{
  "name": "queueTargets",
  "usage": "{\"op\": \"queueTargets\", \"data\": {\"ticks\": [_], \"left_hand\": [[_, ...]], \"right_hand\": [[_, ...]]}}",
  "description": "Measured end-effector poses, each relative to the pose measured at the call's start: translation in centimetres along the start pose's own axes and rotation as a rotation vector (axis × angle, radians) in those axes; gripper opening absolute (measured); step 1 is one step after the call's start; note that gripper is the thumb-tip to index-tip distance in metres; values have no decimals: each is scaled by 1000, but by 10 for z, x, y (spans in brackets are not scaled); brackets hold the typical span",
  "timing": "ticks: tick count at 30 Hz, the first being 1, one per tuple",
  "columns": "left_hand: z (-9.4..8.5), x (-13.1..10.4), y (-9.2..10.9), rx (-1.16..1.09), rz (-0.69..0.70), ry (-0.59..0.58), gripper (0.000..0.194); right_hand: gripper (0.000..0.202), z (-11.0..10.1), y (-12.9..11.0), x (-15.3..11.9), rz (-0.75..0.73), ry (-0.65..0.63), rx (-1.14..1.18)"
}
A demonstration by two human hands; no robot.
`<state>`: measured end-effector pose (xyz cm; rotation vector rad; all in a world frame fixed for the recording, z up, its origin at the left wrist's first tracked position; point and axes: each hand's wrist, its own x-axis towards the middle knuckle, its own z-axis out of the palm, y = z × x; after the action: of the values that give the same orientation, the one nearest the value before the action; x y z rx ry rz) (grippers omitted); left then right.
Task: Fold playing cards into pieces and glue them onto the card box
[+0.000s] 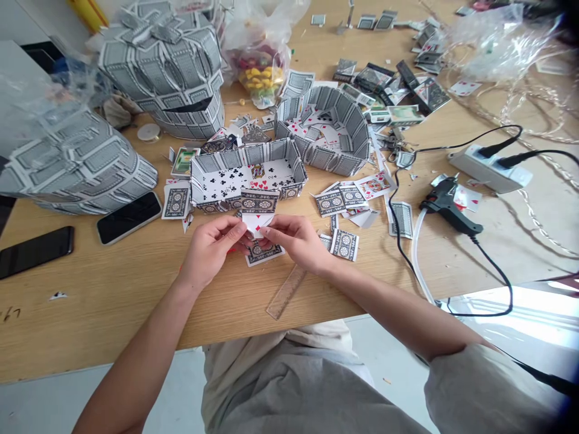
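Observation:
Between my fingertips I hold a playing card (259, 208), folded so that a patterned back strip shows above a white face with red diamonds. My left hand (218, 244) pinches its left edge. On the right edge, my right hand (296, 238) is closed in a pinch. Below the fingers another patterned card (265, 254) lies on the wooden table (136, 301). Just beyond my hands stands a rectangular box made of cards (248, 170), its floor covered with card faces. A clear ruler (286, 292) lies near my right wrist.
A round card tray (323, 129) and large card-covered boxes (163, 66) stand behind. Two phones (129, 218) lie left. At right are loose cards (341, 199), a glue gun (452, 208) with its cord, and a power strip (491, 167).

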<state>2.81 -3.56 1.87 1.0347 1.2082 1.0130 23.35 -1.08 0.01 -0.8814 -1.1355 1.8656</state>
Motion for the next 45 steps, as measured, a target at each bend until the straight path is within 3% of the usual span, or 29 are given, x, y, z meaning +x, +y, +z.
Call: {"op": "queueTargets", "data": {"ticks": [7, 15, 18, 22, 26, 30, 33, 35, 39, 45], "left_hand": [[2, -1, 4, -51, -53, -65, 34], [0, -3, -1, 117, 58, -49, 30], [1, -4, -3, 98, 72, -2, 30], [4, -4, -7, 15, 85, 97, 28], [9, -4, -9, -62, 102, 187, 29], [15, -8, -12, -50, 98, 155, 32], [17, -9, -13, -54, 97, 148, 32], [18, -10, -12, -72, 160, 207, 35], [16, -11, -5, -22, 298, 329, 56], [17, -14, 3, 131, 284, 272, 67]], "right_hand": [[44, 2, -3, 0, -14, -5, 3], [43, 0, 3, 1, 21, -78, 41], [46, 0, 6, 0, -47, -55, 7], [58, 3, 8, -6, -250, 100, -113], [40, 4, 10, -11, -397, 72, -323], [26, 1, 12, -10, -465, 159, -476], [20, -1, 11, -9, -480, 173, -490], [18, -1, 9, -8, -491, 165, -499], [12, -1, 6, -8, -521, 163, -545], [12, 0, 4, -10, -501, 187, -537]]}}
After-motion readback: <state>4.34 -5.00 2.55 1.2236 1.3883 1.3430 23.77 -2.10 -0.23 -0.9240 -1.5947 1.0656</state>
